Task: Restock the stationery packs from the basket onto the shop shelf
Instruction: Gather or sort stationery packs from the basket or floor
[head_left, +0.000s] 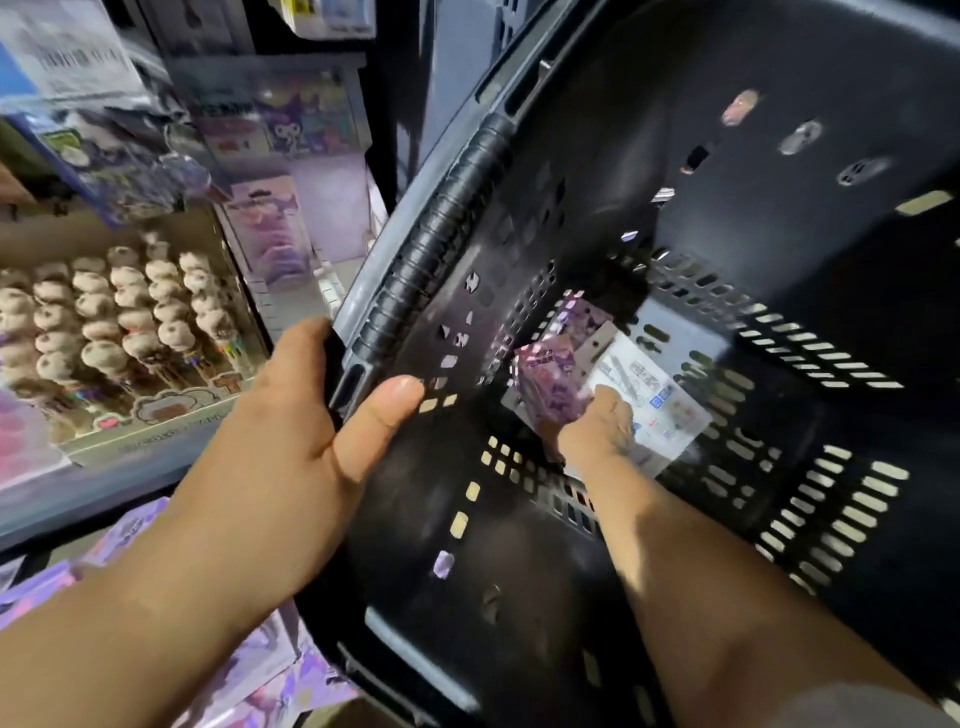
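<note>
A black slotted plastic basket (701, 156) fills the right side of the head view, tipped toward me. My left hand (311, 410) grips its rim beside the ribbed black handle (441, 244). My right hand (597, 426) reaches deep inside to the bottom and closes on a purple stationery pack (545, 379). Under and beside it lies a white-backed pack (654, 395) with printed labels. The shop shelf (104, 499) stands at the left with purple packs on it.
A display box of plush-topped pens (104, 322) sits on the shelf at left. Purple character packs (280, 124) hang above it. More purple packs (270, 665) lie on the lower shelf under my left forearm.
</note>
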